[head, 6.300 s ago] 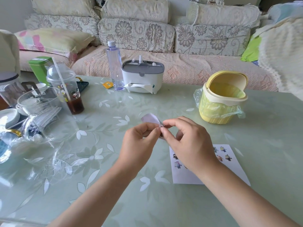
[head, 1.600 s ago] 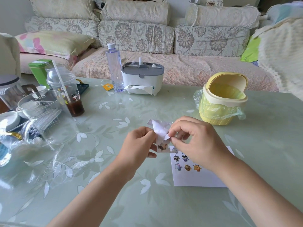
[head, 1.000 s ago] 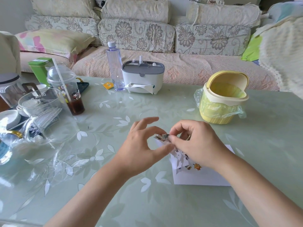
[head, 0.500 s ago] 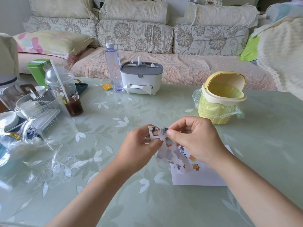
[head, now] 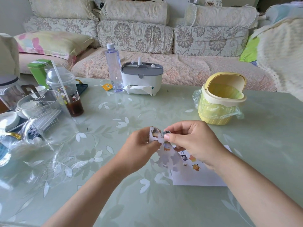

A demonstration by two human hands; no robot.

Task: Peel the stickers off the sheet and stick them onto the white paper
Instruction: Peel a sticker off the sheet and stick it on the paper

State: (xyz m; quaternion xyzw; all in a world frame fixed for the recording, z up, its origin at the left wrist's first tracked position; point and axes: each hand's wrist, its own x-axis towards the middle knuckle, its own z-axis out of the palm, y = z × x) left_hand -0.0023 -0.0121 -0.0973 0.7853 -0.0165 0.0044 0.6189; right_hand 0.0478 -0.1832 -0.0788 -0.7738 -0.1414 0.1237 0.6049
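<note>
My left hand (head: 141, 149) pinches the top of a sticker sheet (head: 165, 158), which hangs down above the table with several peeled gaps and a few cartoon stickers left near its top. My right hand (head: 193, 143) pinches a small round sticker (head: 166, 132) between thumb and forefinger at the sheet's upper edge. Below and to the right lies the white paper (head: 200, 177) on the glass table, with several small stickers stuck along its upper part; my right hand and the hanging sheet hide part of it.
A yellow lidded bin (head: 220, 102) with a plastic liner stands at the right. A tissue box (head: 141, 79) and a water bottle (head: 114, 68) stand at the back. Cups, bowls and a drink cup (head: 68, 94) crowd the left side. A sofa runs behind the table.
The sheet has been unfolded and now hangs from my left hand. My right hand took hold of a small sticker at the sheet's top edge and is lifting it off.
</note>
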